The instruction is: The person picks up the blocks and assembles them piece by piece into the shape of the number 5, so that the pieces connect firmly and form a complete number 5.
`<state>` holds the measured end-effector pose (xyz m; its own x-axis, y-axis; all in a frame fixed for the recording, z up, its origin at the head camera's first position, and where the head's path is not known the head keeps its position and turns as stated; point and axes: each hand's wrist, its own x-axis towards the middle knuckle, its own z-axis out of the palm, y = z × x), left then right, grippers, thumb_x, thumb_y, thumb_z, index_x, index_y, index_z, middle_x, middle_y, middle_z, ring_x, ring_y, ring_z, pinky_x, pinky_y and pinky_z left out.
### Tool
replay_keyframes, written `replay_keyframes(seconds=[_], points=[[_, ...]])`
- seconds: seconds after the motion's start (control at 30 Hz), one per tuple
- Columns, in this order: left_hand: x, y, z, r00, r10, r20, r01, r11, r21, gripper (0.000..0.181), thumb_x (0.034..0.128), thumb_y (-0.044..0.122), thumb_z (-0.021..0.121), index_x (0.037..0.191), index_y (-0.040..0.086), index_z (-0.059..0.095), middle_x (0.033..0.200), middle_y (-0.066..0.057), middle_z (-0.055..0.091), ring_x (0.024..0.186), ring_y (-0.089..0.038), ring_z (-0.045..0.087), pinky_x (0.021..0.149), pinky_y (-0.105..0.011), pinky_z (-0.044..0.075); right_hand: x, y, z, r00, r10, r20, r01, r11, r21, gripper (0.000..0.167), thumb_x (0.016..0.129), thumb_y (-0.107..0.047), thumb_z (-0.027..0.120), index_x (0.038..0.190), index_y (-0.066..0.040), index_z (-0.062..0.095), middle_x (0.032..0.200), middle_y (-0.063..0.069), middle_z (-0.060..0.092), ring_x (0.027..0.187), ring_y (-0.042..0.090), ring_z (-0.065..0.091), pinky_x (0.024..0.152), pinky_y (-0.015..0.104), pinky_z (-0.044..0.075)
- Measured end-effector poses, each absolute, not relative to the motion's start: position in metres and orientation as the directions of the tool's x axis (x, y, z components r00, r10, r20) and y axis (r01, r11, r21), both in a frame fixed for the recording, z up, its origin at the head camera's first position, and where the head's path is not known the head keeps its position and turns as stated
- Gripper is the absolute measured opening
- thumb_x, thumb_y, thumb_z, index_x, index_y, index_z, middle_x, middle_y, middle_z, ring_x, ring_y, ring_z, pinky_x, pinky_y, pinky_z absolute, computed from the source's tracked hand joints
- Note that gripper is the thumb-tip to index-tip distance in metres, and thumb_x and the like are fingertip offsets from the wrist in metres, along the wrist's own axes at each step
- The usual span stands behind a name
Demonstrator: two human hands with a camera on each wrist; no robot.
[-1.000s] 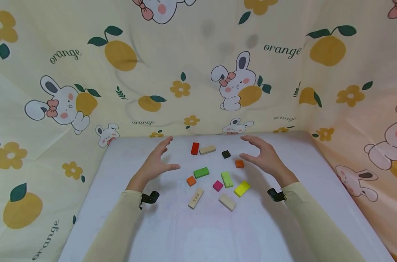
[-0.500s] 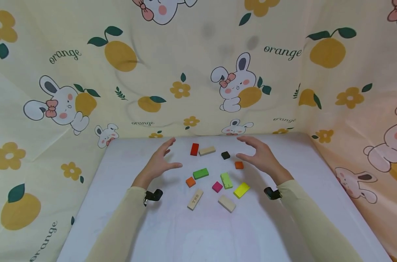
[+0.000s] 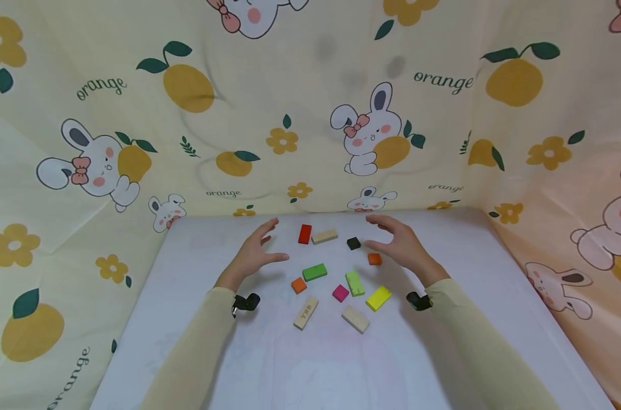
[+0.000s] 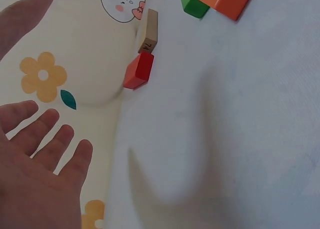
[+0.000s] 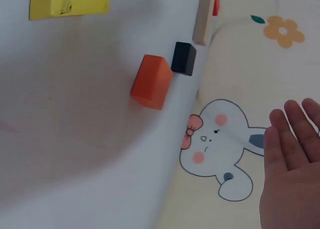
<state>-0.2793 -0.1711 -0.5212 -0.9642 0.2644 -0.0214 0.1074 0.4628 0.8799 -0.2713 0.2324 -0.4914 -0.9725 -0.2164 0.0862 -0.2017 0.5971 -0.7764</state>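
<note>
The left hand [image 3: 252, 253] hovers above the white table, left of the red block [image 3: 304, 234] and the green block [image 3: 315, 271], fingers spread from the thumb, holding nothing. The right hand [image 3: 403, 246] is raised near the black block [image 3: 353, 244] and an orange block [image 3: 374, 259], thumb apart from the fingers, also empty. In the left wrist view the red block [image 4: 139, 71] touches or nearly touches a wooden block [image 4: 148, 31]. In the right wrist view the orange block [image 5: 152, 82] stands beside the black one [image 5: 184, 58].
Between the forearms lie another orange block [image 3: 299, 285], a magenta block [image 3: 340, 292], a light green block [image 3: 354, 283], a yellow block [image 3: 378, 298] and wooden blocks [image 3: 306, 313] [image 3: 355, 319]. Patterned cloth [image 3: 300, 85] hangs behind and beside the white table [image 3: 310, 364].
Both hands have moved inward slightly, the left one to the right and the right one to the left. The blocks stay in place on the table.
</note>
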Motion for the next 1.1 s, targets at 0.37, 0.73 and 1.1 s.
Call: replay_keyframes(seconds=[0.37,0.73,1.1], points=[[-0.293,-0.164,-0.530,-0.959,0.279,-0.045,0.097,0.472,0.876,0.102,0.0897,0.021,0.093,0.172,0.019,0.032,0.175,-0.007,0.033,0.158,-0.037,0.033,0.125,-0.053,0.034,-0.281,0.227,-0.496,-0.974,-0.222,0.053,-0.174,0.575,-0.800,0.068,0.097,-0.032,0.086,0.157,-0.020,0.057,0.157,0.006,0.057,0.149,0.038,0.045,0.119,0.064,0.039],[-0.304,-0.154,-0.543,-0.953,0.291,-0.085,0.070,0.483,0.873,0.102,0.0899,0.023,0.093,0.172,0.018,0.032,0.174,-0.006,0.034,0.157,-0.037,0.037,0.124,-0.054,0.036,-0.294,0.223,-0.514,-0.968,-0.249,0.032,-0.173,0.567,-0.805,0.066,0.098,-0.031,0.083,0.156,-0.016,0.057,0.158,0.006,0.056,0.149,0.039,0.044,0.119,0.065,0.039],[-0.315,-0.146,-0.546,-0.942,0.321,-0.098,0.067,0.465,0.883,0.100,0.0914,0.020,0.091,0.172,0.015,0.032,0.174,-0.008,0.035,0.155,-0.038,0.040,0.123,-0.052,0.038,-0.311,0.206,-0.519,-0.957,-0.288,0.033,-0.193,0.547,-0.815,0.062,0.096,-0.028,0.086,0.152,-0.016,0.061,0.153,0.009,0.060,0.144,0.041,0.050,0.119,0.062,0.040]])
